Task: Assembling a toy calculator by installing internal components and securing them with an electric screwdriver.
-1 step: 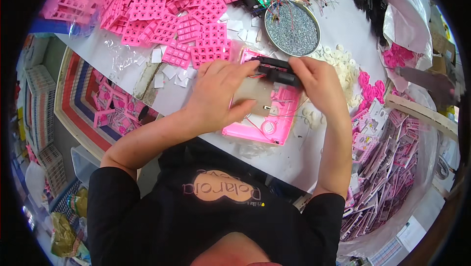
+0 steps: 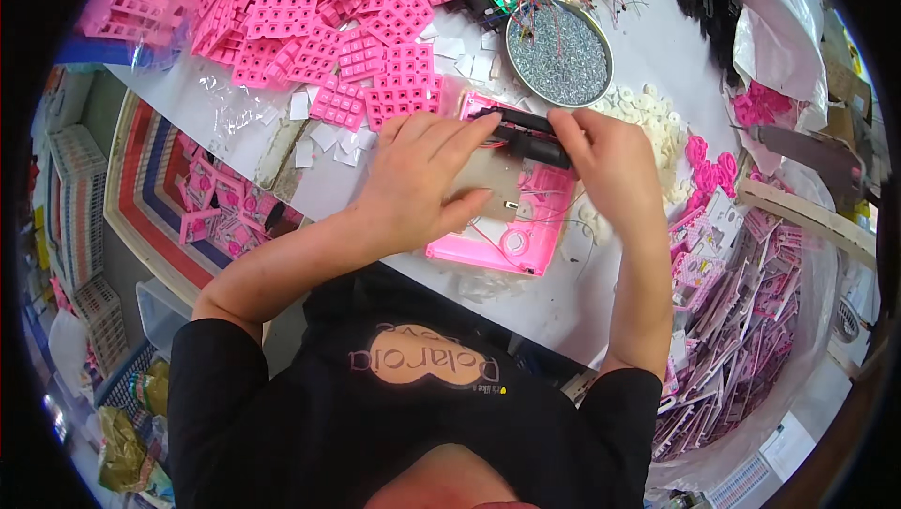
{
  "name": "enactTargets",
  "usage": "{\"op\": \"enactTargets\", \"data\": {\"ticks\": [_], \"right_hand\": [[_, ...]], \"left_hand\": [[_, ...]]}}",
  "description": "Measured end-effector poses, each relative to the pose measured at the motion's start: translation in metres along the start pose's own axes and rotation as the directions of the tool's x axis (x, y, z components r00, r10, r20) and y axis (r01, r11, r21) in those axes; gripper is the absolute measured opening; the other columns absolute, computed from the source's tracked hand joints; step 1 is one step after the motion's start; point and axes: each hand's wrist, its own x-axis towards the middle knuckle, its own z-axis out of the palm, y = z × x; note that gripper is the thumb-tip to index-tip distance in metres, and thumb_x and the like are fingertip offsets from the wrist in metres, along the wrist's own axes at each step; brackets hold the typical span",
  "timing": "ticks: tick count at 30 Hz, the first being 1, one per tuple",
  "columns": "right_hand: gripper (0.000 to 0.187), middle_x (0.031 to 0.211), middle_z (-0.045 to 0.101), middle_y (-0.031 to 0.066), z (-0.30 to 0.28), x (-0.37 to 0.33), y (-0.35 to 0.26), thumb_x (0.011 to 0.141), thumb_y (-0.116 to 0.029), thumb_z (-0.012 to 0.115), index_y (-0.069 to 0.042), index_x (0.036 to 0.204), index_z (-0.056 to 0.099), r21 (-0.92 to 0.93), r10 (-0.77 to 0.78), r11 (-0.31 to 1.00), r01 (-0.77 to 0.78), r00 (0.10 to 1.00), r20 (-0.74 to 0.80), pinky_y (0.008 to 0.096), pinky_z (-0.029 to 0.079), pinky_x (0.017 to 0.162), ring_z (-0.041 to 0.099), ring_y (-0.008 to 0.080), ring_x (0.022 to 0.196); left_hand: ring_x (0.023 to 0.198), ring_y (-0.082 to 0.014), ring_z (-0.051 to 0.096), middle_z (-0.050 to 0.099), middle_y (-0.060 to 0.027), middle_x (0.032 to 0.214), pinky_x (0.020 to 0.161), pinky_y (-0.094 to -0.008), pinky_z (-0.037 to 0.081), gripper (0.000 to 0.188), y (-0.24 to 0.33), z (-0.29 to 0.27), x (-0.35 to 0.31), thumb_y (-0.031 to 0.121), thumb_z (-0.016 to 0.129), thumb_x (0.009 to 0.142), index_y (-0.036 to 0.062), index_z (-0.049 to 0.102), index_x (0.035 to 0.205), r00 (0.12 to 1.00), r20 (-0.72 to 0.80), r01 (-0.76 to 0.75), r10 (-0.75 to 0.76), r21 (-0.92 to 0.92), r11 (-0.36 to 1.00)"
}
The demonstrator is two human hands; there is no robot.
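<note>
White worktable [image 2: 648,49] here is pretty packed, with a striped tray [image 2: 141,199] on a lower level off its left edge. Landmark is the pink plastic housing [image 2: 511,246] lying flat near the table's front edge. Left hand [image 2: 422,181] rests spread over its left half, fingertips on a black oblong part [image 2: 530,129] at its far end. Right hand [image 2: 610,157] pinches that part's right end. Behind the housing to the left: a heap of pink keypad grids [image 2: 328,21]. Right behind it, a round tin of tiny screws [image 2: 560,57]. Right of it, white washers [image 2: 652,120] and a bag of pink-and-white cards [image 2: 741,321].
</note>
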Motion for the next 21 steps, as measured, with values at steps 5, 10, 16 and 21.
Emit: {"op": "enactTargets", "data": {"ticks": [5, 10, 16, 21], "right_hand": [[0.039, 0.098, 0.067, 0.013, 0.009, -0.016, 0.005, 0.079, -0.029, 0.078, -0.006, 0.108, 0.068, -0.156, -0.473, 0.88, 0.448, 0.8, -0.368, 0.0413, 0.052, 0.08, 0.062, 0.0338, 0.095], [0.041, 0.11, 0.069, 0.0092, 0.046, -0.007, 0.032, 0.069, -0.005, 0.081, -0.003, 0.109, 0.07, -0.24, -0.655, 0.742, 0.625, 0.603, -0.455, 0.0401, 0.05, 0.087, 0.061, 0.0315, 0.1], [0.037, 0.116, 0.07, 0.0066, 0.055, -0.003, 0.036, 0.07, -0.007, 0.082, -0.005, 0.106, 0.072, -0.166, -0.623, 0.757, 0.632, 0.62, -0.477, 0.0406, 0.05, 0.086, 0.06, 0.0279, 0.098], [0.032, 0.111, 0.071, 0.0043, 0.035, 0.013, 0.044, 0.071, -0.009, 0.084, -0.006, 0.101, 0.073, 0.17, -0.587, 0.723, 0.67, 0.725, -0.359, 0.0386, 0.05, 0.086, 0.057, 0.0259, 0.1]], "left_hand": [[0.102, -0.0229, 0.054, 0.059, -0.0037, 0.108, 0.094, -0.0425, 0.035, 0.069, 0.003, 0.003, -0.001, 0.033, 0.077, 0.076, 0.0079, 0.057, 0.138, 0.998, 0.051, -0.038, 0.032, 0.128, 0.991], [0.101, -0.0234, 0.053, 0.057, -0.0044, 0.107, 0.093, -0.0425, 0.035, 0.068, 0.01, 0.001, 0.005, 0.032, 0.077, 0.075, 0.0058, 0.059, 0.135, 0.996, 0.087, -0.025, 0.011, 0.156, 0.987], [0.105, -0.0273, 0.054, 0.057, -0.0086, 0.112, 0.092, -0.0453, 0.035, 0.072, 0.015, -0.004, 0.007, 0.028, 0.078, 0.075, 0.005, 0.055, 0.139, 0.988, 0.155, -0.01, -0.025, 0.216, 0.976], [0.103, -0.025, 0.058, 0.063, -0.0046, 0.1, 0.089, -0.0465, 0.04, 0.032, -0.005, -0.024, 0.062, 0.026, 0.075, 0.078, 0.009, 0.07, 0.104, 0.95, 0.304, 0.041, -0.071, 0.107, 0.993]]}}
